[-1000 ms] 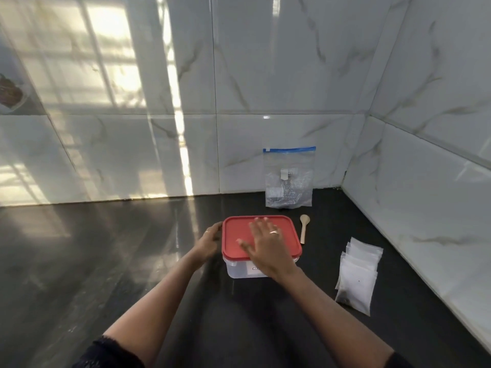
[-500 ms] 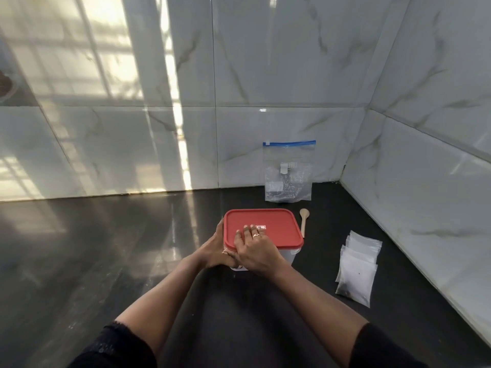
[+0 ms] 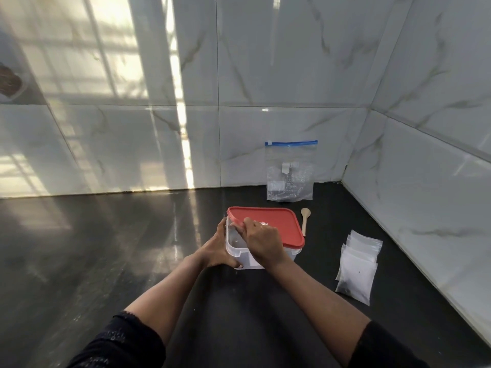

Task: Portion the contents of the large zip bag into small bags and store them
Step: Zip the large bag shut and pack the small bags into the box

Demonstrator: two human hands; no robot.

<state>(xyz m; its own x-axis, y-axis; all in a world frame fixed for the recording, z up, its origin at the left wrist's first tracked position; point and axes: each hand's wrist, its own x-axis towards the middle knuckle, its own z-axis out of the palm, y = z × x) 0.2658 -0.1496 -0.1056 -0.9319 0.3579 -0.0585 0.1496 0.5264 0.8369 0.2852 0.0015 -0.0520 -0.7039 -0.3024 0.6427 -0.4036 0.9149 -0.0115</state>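
Both forearms reach forward over the dark countertop (image 3: 119, 261) and meet at a clear plastic container (image 3: 235, 244) near its back right corner. The left hand (image 3: 216, 248) is wrapped around the container's near left corner, fingers curled under its lower edge, bracing it. The right hand (image 3: 261, 241) lies across the near left part of the red lid (image 3: 276, 221), fingers closed on the lid's left rim, which sits raised off the container there while the right side looks seated. The large zip bag (image 3: 289, 172) stands upright against the back wall, blue seal strip at the top, dark contents settled low. A wooden spoon (image 3: 304, 221) lies just right of the lid. The small bags (image 3: 358, 264), white and overlapping in a stack, lie flat further right, apart from the container.
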